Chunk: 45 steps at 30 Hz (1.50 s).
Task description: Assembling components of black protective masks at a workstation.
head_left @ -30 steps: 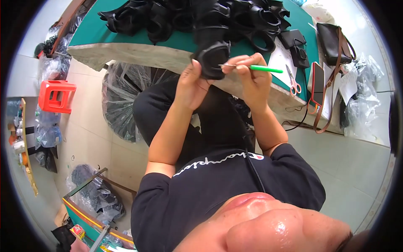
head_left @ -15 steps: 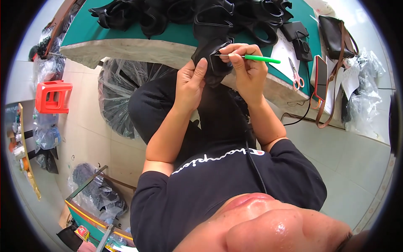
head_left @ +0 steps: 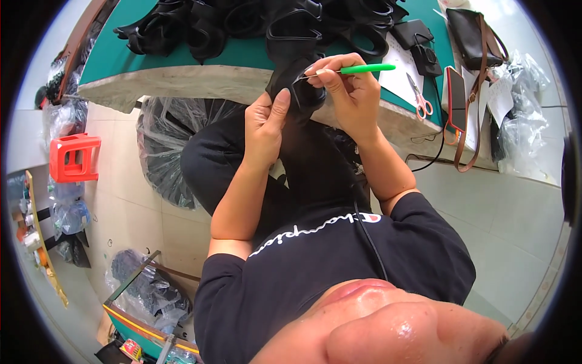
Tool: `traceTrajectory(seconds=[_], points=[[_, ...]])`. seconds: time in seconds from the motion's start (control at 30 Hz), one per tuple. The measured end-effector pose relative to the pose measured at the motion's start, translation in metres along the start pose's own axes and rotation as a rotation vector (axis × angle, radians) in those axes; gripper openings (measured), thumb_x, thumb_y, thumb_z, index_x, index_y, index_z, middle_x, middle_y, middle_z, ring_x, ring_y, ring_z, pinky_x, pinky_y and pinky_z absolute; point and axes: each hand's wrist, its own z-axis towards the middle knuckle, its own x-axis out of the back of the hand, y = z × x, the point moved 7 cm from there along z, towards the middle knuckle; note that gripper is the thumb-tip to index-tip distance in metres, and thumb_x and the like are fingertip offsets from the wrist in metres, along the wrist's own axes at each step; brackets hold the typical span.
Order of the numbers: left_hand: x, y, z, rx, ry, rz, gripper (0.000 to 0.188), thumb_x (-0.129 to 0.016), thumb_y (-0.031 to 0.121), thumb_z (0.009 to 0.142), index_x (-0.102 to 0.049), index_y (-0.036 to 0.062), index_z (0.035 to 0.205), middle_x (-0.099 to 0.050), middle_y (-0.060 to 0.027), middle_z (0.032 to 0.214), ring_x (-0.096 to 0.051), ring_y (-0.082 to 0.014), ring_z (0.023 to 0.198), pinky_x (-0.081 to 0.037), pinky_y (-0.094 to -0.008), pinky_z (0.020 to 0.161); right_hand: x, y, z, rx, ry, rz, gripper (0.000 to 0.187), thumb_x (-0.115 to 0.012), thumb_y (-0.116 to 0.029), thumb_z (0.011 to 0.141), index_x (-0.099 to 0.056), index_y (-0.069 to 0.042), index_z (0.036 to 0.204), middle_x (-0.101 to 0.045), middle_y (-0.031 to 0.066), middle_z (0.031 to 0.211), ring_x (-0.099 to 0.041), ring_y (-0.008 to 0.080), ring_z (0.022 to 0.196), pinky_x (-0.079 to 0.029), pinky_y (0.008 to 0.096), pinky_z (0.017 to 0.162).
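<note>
The left hand (head_left: 265, 124) cups a black moulded piece (head_left: 298, 91) from the side, its fingers pressed flat against the material and the thumb raised along the edge, apparently to steady it against the pull of the tool; the piece sits just below the front edge of the green-topped worktable (head_left: 170, 67), above the person's lap; the right hand (head_left: 348, 97) pinches a green-handled pick (head_left: 364, 68) between thumb and fingertips, handle pointing right, the thin metal tip laid on the upper edge of the piece, a pen-like hold that suits fine work; behind lies a heap of similar black parts (head_left: 242, 24); to the right rest pink-handled scissors (head_left: 419, 97), a phone (head_left: 456, 91) and a dark shoulder bag (head_left: 476, 30); a clear plastic sack (head_left: 170, 145) hangs beneath the table; a red stool (head_left: 74, 159) stands well to the left.
</note>
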Motion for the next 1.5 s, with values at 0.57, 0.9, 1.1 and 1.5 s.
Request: traceTrajectory(seconds=[0.57,0.9,1.1,1.5], points=[[0.016,0.014,0.01,-0.021,0.08,-0.506,0.022,-0.051,0.02,0.098,-0.06,0.0019,0.108,-0.067,-0.0065,0.106,-0.065,-0.016,0.09,-0.052,-0.0287,0.078,0.168,-0.06,0.015,0.754,0.822,-0.718,0.005,-0.057,0.0,0.091,-0.055,0.003,0.088,-0.069,0.0177,0.079,-0.068,0.0204,0.066,-0.057,0.0271,0.061],[0.038,0.005,0.012,0.064,0.246,-0.522,0.032,-0.049,0.026,0.098,-0.056,0.0016,0.117,-0.064,-0.0096,0.114,-0.062,-0.0226,0.104,-0.048,-0.0389,0.093,0.21,-0.086,-0.05,-0.293,0.209,-0.612,0.012,-0.056,-0.009,0.093,-0.058,0.003,0.091,-0.069,0.0129,0.089,-0.064,0.0136,0.075,-0.052,0.0262,0.068],[0.002,0.0,0.008,0.088,0.018,-0.405,0.029,-0.062,0.018,0.091,-0.059,0.0017,0.115,-0.064,-0.0086,0.111,-0.061,-0.0196,0.103,-0.048,-0.0363,0.094,0.137,-0.033,-0.052,-0.479,-0.189,-0.721,0.011,-0.068,-0.009,0.085,-0.064,0.001,0.089,-0.064,0.0016,0.084,-0.057,0.0073,0.075,-0.043,0.0212,0.065],[-0.005,0.005,0.001,-0.027,-0.03,-0.361,0.023,-0.063,0.009,0.09,-0.06,0.0007,0.111,-0.065,-0.0097,0.107,-0.064,-0.0194,0.097,-0.051,-0.0347,0.09,-0.005,-0.001,-0.021,0.107,0.056,-0.157,0.007,-0.066,-0.004,0.086,-0.062,0.002,0.088,-0.063,0.0106,0.089,-0.061,0.0156,0.084,-0.048,0.0248,0.075]])
